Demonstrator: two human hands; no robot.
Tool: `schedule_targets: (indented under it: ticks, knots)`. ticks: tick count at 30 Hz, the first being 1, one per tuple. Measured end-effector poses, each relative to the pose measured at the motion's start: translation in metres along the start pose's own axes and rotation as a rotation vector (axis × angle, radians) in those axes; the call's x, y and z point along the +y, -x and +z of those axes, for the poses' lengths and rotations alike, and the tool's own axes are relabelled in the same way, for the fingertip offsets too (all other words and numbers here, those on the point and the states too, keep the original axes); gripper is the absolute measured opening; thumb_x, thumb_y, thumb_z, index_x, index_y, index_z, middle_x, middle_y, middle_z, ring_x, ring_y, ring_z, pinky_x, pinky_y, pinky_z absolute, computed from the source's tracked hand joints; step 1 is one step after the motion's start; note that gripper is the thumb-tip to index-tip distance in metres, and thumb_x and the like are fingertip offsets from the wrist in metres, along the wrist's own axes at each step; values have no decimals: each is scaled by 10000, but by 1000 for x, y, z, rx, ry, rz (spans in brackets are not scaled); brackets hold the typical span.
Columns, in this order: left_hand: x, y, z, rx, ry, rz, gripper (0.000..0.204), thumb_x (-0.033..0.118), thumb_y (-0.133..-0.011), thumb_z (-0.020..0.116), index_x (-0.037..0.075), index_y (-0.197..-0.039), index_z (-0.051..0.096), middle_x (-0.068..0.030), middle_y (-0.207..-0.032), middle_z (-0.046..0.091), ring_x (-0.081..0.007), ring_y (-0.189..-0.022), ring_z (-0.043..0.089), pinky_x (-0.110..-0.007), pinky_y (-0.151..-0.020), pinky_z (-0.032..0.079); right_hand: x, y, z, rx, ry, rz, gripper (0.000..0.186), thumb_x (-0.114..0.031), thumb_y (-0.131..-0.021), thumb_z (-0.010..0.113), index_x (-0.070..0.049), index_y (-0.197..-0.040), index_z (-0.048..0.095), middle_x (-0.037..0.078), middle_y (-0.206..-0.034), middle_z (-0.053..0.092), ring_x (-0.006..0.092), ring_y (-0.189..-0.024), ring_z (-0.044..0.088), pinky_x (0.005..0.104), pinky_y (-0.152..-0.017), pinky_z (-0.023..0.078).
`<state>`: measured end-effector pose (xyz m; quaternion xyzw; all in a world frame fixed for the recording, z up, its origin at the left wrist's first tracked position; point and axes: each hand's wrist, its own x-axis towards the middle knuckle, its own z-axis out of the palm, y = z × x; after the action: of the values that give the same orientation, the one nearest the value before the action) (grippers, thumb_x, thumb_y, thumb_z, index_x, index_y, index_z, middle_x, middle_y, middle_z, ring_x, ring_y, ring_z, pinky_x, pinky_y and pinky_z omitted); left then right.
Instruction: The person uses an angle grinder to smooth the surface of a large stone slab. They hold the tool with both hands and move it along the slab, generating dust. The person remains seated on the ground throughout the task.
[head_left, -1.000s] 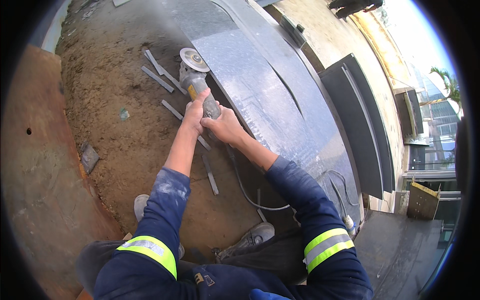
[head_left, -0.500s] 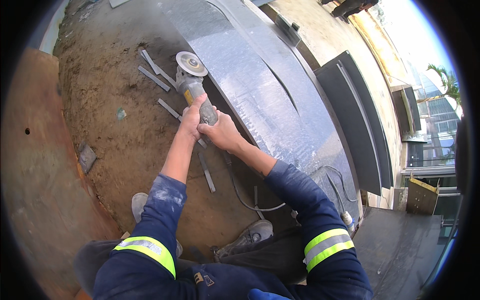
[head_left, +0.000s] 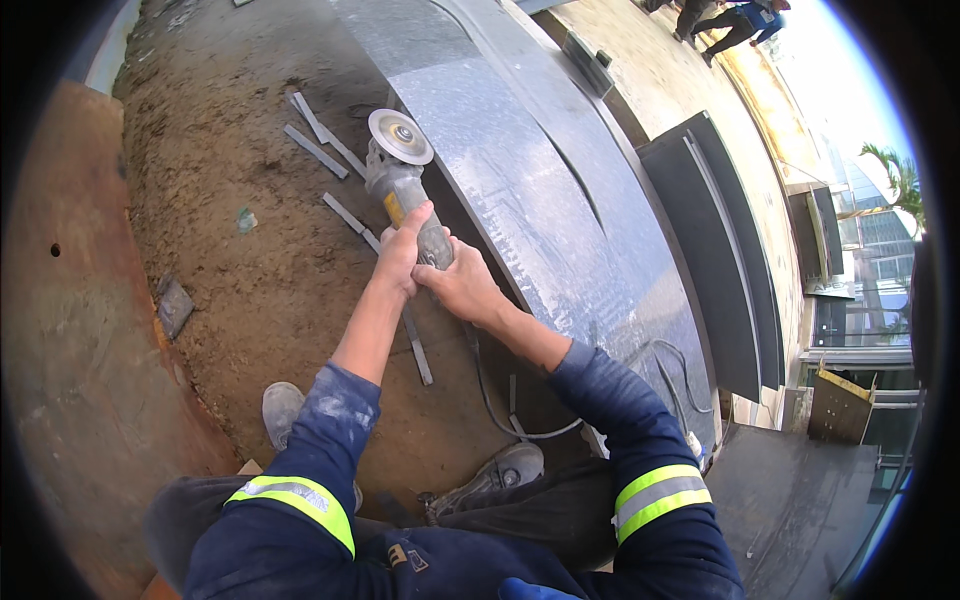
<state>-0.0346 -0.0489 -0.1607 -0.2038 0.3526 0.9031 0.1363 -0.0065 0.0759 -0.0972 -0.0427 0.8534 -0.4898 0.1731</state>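
Both my hands are wrapped round a dusty grey angle grinder [head_left: 400, 185] with a round cutting disc [head_left: 401, 137] at its far end. My left hand [head_left: 402, 248] grips the body behind the yellow label. Close behind it, my right hand [head_left: 464, 284] closes on the rear of the handle. The disc stands beside the left edge of a long grey stone slab [head_left: 520, 190]; whether it touches the edge I cannot tell. From the grinder's rear a cable [head_left: 485, 385] hangs down and curves right, passing under my right forearm.
Several narrow stone offcuts [head_left: 316, 152] lie on the brown dirt ground [head_left: 240, 290] left of the slab. A rusty sheet [head_left: 80, 300] borders the left side. Dark slabs [head_left: 700, 250] lean at the right. People [head_left: 735, 22] are in the far right distance. My shoes [head_left: 510, 470] rest below.
The grinder and both hands have shifted slightly right and a little nearer, along the slab's edge. Dust near the far end has thinned. More of the distant people shows.
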Motion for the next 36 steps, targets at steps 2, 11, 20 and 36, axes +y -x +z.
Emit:
schedule_targets:
  ticks: [2, 11, 20, 36]
  knots:
    - [3, -7, -1, -10, 8, 1, 493, 447, -882, 773, 6, -1043, 622, -122, -880, 696, -214, -743, 704, -354, -682, 608, 0, -7, 1, 4, -18, 8, 446, -250, -786, 733, 64, -1085, 631, 147, -918, 688, 217, -835, 667, 368, -765, 532]
    - [22, -38, -4, -18, 30, 14, 475, 419, -882, 785, -8, -1010, 623, -132, -851, 693, -219, -704, 702, -364, -657, 605, 3, -44, 6, 11, -83, -19, 447, -283, -758, 746, 71, -1015, 652, 202, -910, 710, 297, -843, 719, 408, -773, 552]
    - [33, -48, 2, -35, 70, -21, 457, 390, -887, 792, -20, -1003, 628, -135, -830, 692, -226, -680, 703, -367, -642, 607, 2, -59, 5, 24, -79, 25, 475, -300, -758, 742, 89, -1012, 640, 218, -912, 709, 308, -818, 723, 410, -735, 559]
    - [-12, 19, 5, 14, 51, -2, 433, 373, -897, 775, -8, -1028, 614, -127, -843, 690, -213, -694, 703, -352, -642, 604, 0, 24, -3, 10, -23, 43, 366, -224, -807, 731, 45, -1030, 620, 85, -839, 667, 151, -711, 624, 318, -663, 507]
